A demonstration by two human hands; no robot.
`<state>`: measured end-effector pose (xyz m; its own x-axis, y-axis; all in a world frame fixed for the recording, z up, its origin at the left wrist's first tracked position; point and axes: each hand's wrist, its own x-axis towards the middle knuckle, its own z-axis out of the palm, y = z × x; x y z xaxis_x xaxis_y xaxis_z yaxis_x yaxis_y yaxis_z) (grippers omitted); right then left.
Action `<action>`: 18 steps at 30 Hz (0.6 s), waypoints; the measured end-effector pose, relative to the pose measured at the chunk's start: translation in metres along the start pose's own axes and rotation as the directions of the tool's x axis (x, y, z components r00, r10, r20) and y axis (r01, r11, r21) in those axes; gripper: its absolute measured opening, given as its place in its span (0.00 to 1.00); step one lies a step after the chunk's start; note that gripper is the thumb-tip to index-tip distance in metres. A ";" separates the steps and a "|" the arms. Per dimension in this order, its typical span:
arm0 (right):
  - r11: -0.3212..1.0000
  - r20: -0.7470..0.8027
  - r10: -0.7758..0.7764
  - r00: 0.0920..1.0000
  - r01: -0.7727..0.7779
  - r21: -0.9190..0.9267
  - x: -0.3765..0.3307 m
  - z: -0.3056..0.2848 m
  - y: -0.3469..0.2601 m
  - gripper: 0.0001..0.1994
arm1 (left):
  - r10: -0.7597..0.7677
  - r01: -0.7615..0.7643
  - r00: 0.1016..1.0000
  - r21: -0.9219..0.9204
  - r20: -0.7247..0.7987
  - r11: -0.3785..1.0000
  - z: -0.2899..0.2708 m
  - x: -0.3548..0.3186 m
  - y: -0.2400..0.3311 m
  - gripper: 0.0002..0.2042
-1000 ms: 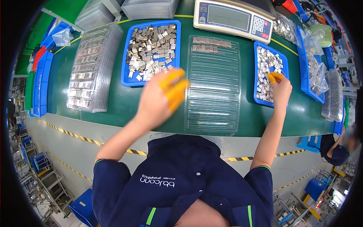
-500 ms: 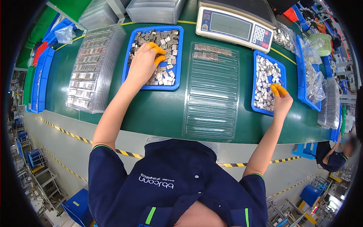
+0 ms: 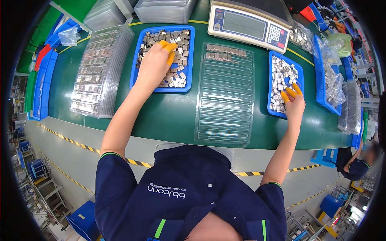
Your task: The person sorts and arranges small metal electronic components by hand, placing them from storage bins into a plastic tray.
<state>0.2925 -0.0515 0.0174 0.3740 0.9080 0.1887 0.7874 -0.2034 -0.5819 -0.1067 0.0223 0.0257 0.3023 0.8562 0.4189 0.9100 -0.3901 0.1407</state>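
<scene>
My left hand [image 3: 155,64], with yellow finger covers, reaches into a blue tray [image 3: 191,52] of small metal connector shells [image 3: 175,78]. Its fingers are bent together on the pile, and whatever they pinch is hidden. Over a smaller blue tray [image 3: 302,82] on the right, my right hand [image 3: 294,102] holds its covered fingers apart, their tips among small silver-and-white connector pieces [image 3: 277,80]. Between the two lies a clear ribbed plastic tray [image 3: 225,104], with two short rows of metal connector pieces [image 3: 226,50] at its far end.
Stacked clear trays filled with metal pieces [image 3: 96,72] stand on the left. A weighing scale [image 3: 245,26] sits at the back, beside stacked clear plastic trays [image 3: 164,11]. Bagged parts [image 3: 333,90] fill a blue bin at right. Another person [image 3: 357,165] is at the far right.
My right hand has shifted slightly left and toward me, its fingers spreading from a pinch. The left hand stays over its tray, with its fingers slightly moved.
</scene>
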 end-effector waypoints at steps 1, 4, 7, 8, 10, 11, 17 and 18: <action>0.997 0.023 -0.023 0.999 0.021 0.068 0.000 0.001 0.005 0.10 | 0.002 -0.002 1.000 -0.002 -0.001 1.000 -0.002 0.001 0.001 0.09; 0.994 0.074 -0.104 0.992 0.106 -0.029 0.001 -0.001 0.012 0.09 | -0.297 0.391 0.920 -0.627 0.255 0.674 -0.009 0.003 0.008 0.12; 0.937 0.049 -0.222 0.974 0.227 -0.266 -0.001 -0.003 0.005 0.08 | -0.293 0.521 0.815 -0.854 0.500 -0.006 -0.012 -0.003 0.020 0.13; 0.936 0.050 -0.224 0.973 0.229 -0.266 -0.001 -0.002 0.007 0.08 | -0.279 0.543 0.790 -0.834 0.547 -0.098 -0.013 -0.004 0.026 0.13; 0.966 -0.019 -0.162 0.987 0.154 -0.209 -0.002 0.002 0.009 0.08 | -0.241 0.576 0.752 -0.789 0.614 -0.214 -0.017 -0.008 0.039 0.15; 0.965 -0.018 -0.163 0.986 0.156 -0.211 -0.003 0.002 0.008 0.08 | -0.241 0.575 0.752 -0.789 0.614 -0.216 -0.016 -0.010 0.043 0.15; 0.923 -0.071 -0.136 0.988 0.101 -0.372 -0.007 0.003 -0.009 0.10 | -0.181 0.615 0.728 -0.747 0.661 -0.253 -0.015 -0.012 0.062 0.14; 0.901 -0.086 -0.209 0.974 0.158 -0.405 -0.006 0.002 -0.005 0.09 | -0.168 0.620 0.725 -0.738 0.668 -0.266 -0.014 -0.011 0.064 0.13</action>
<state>0.2855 -0.0550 0.0170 0.2419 0.8956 0.3733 0.9665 -0.1885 -0.1741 -0.0556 -0.0168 0.0422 0.2562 0.9122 -0.3197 -0.2647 0.3843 0.8844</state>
